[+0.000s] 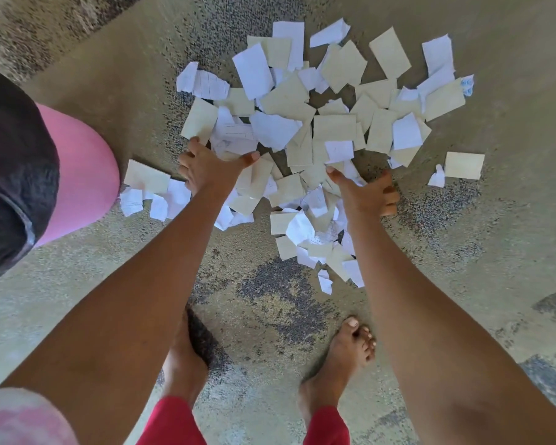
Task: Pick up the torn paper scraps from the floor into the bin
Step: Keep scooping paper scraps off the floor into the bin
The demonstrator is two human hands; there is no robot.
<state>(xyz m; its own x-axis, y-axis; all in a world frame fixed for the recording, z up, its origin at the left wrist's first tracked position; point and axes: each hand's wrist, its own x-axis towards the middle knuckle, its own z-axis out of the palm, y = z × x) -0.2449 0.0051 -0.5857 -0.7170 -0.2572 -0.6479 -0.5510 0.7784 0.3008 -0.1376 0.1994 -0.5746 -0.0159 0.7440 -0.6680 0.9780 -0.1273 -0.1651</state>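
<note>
**Speckled carpet (511, 220), room on every side**

We are looking down at tan carpet running bare to the right edge and back towards our bare feet (344, 358). Ahead of us the torn paper scraps (334, 126), white lined pieces and cream ones, are lying overlapped in one wide heap on the floor. At the left edge a pink bin (84, 162) with a dark liner is standing, a few scraps just beside its wall. Our left hand (212, 170) is pressing open, spread fingers onto the heap's near-left edge. Our right hand (363, 194) is touching the near-right edge, thumb wide and fingers bent down; we cannot tell whether they are gripping anything.
</note>
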